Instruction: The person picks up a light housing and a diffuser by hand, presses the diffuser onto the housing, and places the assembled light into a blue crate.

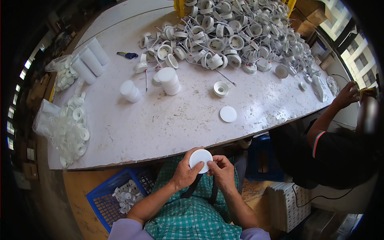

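Observation:
Between my two hands, just off the table's front edge, is a round white disc [201, 159]. My left hand [185, 170] wraps its left side, thumb lying on the face. My right hand [222, 173] pinches the right edge with thumb and fingertips. What lies under the disc is hidden. On the table ahead rests a loose white disc [228, 114]. Beyond it stands a white cup-shaped housing [221, 89] with a hole in its middle. Two stacks of white discs, a wider stack [169, 81] and a narrower stack [130, 91], stand further left.
A big heap of white housings with wires [236, 40] covers the table's back. Plastic bags of white rings [72, 124] and white rolls [89, 62] lie left. A blue basket of parts [120, 196] sits below left. Another person's arm [332, 108] is at right.

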`<action>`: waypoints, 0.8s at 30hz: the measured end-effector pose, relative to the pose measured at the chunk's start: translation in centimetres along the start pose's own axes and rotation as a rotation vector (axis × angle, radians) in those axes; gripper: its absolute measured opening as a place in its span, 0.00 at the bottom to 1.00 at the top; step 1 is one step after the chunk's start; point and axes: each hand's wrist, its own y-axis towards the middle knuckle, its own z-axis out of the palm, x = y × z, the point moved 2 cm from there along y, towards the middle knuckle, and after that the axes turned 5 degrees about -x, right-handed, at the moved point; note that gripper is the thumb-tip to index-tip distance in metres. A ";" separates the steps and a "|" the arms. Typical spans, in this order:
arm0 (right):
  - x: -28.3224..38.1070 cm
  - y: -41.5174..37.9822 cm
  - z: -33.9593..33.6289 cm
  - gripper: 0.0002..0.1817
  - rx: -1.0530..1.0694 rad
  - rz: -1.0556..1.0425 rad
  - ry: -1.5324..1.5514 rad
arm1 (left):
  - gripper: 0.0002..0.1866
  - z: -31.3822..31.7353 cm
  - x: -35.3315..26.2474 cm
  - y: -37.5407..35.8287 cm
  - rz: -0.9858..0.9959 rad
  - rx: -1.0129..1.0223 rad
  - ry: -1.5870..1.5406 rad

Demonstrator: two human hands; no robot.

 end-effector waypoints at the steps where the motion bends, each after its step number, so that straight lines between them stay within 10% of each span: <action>1: 0.0 0.0 0.0 0.10 -0.002 0.001 -0.001 | 0.26 0.0 0.1 0.0 -0.006 0.000 -0.004; 24: -0.1 0.0 0.0 0.10 0.031 0.027 -0.032 | 0.24 -0.1 0.2 -0.1 -0.011 0.042 -0.032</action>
